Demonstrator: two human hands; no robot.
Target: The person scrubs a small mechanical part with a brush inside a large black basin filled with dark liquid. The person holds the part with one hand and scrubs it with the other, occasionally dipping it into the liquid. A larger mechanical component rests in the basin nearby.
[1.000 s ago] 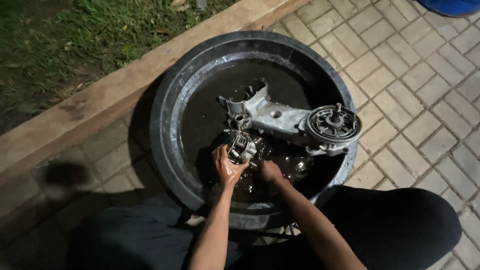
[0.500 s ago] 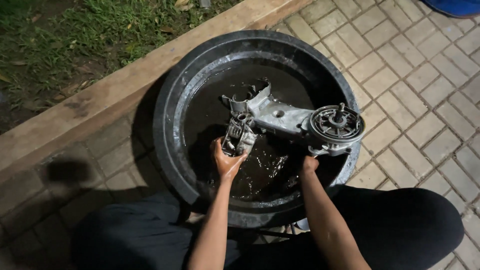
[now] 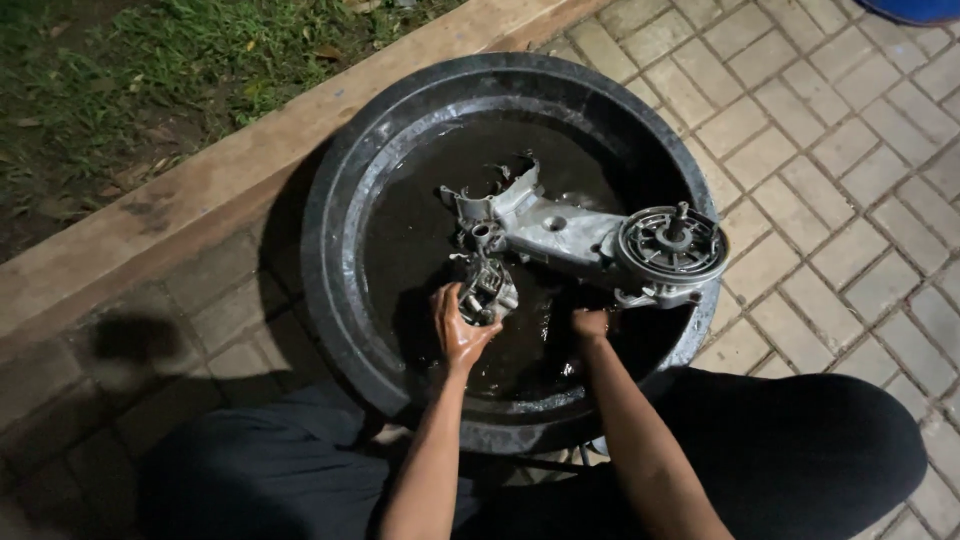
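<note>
1. head view, middle: black round tub sits on brick paving, holding dark oily liquid. a grey metal engine casing lies across it, its round finned end resting on the rim at 3 o'clock.
2. head view, hands: our left hand is wet and dark, fingers curled shut around a small metal part at the casing's 7 o'clock end. our right hand dips at the liquid just below the casing; we cannot tell whether it grips anything, since the fingers are hidden.
3. head view, edges: a wooden beam runs at 10 o'clock with grass beyond it; our dark trousers flank the tub at 6 o'clock.
4. risk, as we judge it: the oily left palm could let the small part slip and sink out of sight, and the casing, balanced on the rim, might slide or tip the tub if pushed sideways.
</note>
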